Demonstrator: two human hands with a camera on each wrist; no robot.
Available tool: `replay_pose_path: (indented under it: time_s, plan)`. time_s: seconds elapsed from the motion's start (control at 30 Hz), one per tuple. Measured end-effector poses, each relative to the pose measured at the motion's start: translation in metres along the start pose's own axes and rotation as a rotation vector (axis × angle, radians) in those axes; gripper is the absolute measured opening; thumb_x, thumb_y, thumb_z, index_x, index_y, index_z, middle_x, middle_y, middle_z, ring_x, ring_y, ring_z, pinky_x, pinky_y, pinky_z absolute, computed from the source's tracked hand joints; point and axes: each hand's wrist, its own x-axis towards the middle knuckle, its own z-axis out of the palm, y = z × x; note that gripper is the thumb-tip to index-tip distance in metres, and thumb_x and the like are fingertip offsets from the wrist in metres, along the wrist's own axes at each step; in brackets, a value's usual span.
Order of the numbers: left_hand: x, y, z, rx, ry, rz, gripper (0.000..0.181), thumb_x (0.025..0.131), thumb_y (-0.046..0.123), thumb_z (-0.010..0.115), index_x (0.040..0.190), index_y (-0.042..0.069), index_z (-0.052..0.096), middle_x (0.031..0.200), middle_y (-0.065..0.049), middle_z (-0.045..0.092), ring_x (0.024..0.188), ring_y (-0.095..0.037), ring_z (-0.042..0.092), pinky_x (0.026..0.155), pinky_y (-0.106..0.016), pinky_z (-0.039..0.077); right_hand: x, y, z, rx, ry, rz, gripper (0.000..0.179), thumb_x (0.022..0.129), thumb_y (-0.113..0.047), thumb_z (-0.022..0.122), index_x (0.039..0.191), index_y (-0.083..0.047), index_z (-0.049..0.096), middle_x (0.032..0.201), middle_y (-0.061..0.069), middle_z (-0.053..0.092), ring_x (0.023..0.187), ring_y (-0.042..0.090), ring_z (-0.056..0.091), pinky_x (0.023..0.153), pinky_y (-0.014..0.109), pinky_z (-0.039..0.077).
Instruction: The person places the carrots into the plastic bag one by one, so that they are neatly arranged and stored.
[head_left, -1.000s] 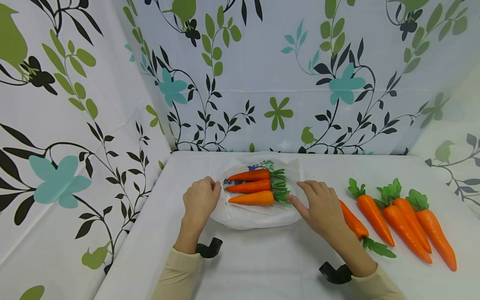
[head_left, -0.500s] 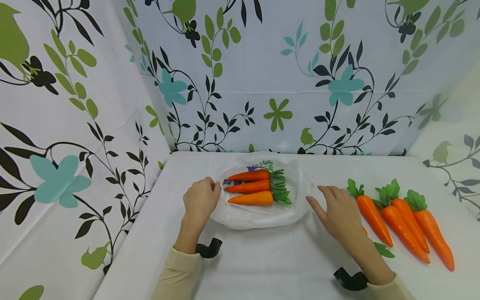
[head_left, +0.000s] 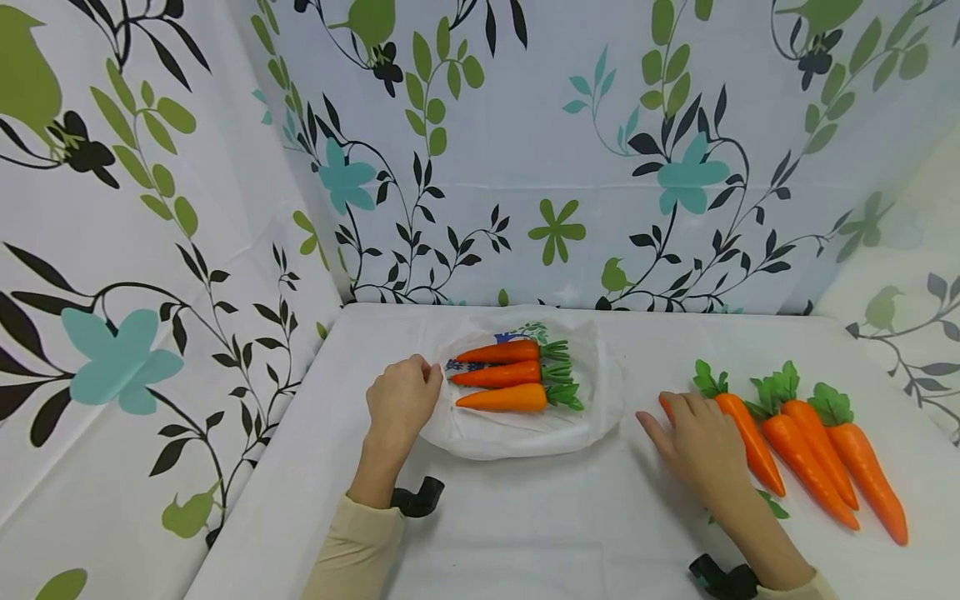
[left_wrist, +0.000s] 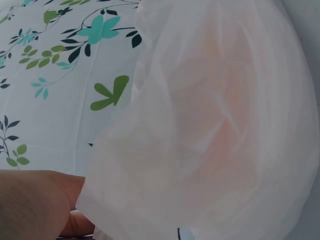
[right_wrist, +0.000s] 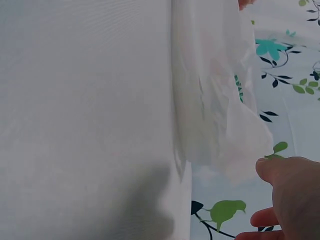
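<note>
A white plastic bag (head_left: 517, 433) with blue and green print lies on the table, its mouth spread. Three orange carrots (head_left: 501, 397) rest in it side by side, green tops to the right. My left hand (head_left: 401, 400) pinches the bag's left rim; in the left wrist view the thumb and a finger (left_wrist: 75, 220) meet at the plastic's edge. To the right of the bag, my right hand (head_left: 701, 446) hovers over a larger loose carrot (head_left: 663, 406), thumb and fingers apart. Most of that carrot is hidden beneath the hand; its green top shows past the wrist.
Several large carrots (head_left: 806, 467) lie at the right of the white table (head_left: 510, 533), close beside my right hand. A patterned cloth (head_left: 480, 167) hangs behind the table and along its left side. Each wrist carries a black mount (head_left: 418, 497).
My right hand has drawn away from the bag's right rim and moved right and nearer to me, over the loose carrot. The left hand has stayed at the left rim.
</note>
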Motion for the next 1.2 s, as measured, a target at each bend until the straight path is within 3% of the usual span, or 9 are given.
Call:
replay_pose_path:
  time_s: [0.17,0.43,0.7,0.9,1.07,1.2]
  plan:
    - [0.000,0.000,0.000,-0.005,0.007,0.006,0.028,0.097,0.029,0.059,0.088,0.006,0.071,0.073,-0.008,0.068,0.055,-0.022,0.057,0.049,-0.033,0.046,-0.008,0.010,0.003,-0.022,-0.049,0.043,0.055,0.091,-0.044,0.069,0.121,0.002,0.064,0.110,0.025,0.066,0.098,0.042,0.059,0.081,0.058,0.052]
    - [0.000,0.000,0.000,-0.004,0.006,0.001,0.028,0.097,0.029,0.059,0.089,0.006,0.071,0.073,-0.008,0.068,0.055,-0.022,0.057,0.050,-0.033,0.046,-0.016,0.019,0.004,-0.037,-0.064,0.085,0.054,0.091,-0.040,0.069,0.116,0.008,0.063,0.105,0.028,0.065,0.086,0.038,0.056,0.074,0.055,0.053]
    - [0.000,-0.001,0.000,-0.012,-0.001,-0.003,0.028,0.097,0.029,0.059,0.088,0.006,0.071,0.073,-0.008,0.067,0.056,-0.023,0.057,0.050,-0.034,0.047,-0.020,0.023,0.003,-0.069,-0.176,0.159,0.061,0.091,-0.043,0.067,0.112,0.014,0.060,0.098,0.029,0.061,0.076,0.033,0.050,0.064,0.048,0.051]
    - [-0.001,-0.001,0.000,-0.014,-0.002,-0.003,0.027,0.097,0.029,0.059,0.088,0.006,0.071,0.072,-0.007,0.067,0.055,-0.022,0.056,0.049,-0.032,0.046,-0.022,0.026,0.005,-0.083,-0.193,0.171,0.059,0.091,-0.041,0.068,0.106,0.015,0.060,0.084,0.023,0.056,0.070,0.030,0.046,0.056,0.039,0.045]
    - [-0.001,-0.001,0.000,-0.018,-0.002,-0.003,0.028,0.097,0.029,0.059,0.087,0.006,0.071,0.072,-0.007,0.067,0.055,-0.022,0.056,0.050,-0.032,0.046,-0.024,0.028,0.005,-0.070,-0.203,0.171,0.053,0.091,-0.035,0.067,0.104,0.016,0.060,0.089,0.028,0.058,0.072,0.033,0.050,0.062,0.047,0.051]
    - [-0.001,-0.001,-0.001,-0.015,-0.002,-0.002,0.027,0.097,0.029,0.059,0.087,0.006,0.070,0.073,-0.008,0.067,0.056,-0.022,0.057,0.050,-0.033,0.047,-0.025,0.029,0.006,-0.065,-0.207,0.163,0.045,0.091,-0.032,0.067,0.095,0.012,0.060,0.080,0.021,0.055,0.068,0.030,0.048,0.057,0.042,0.047]
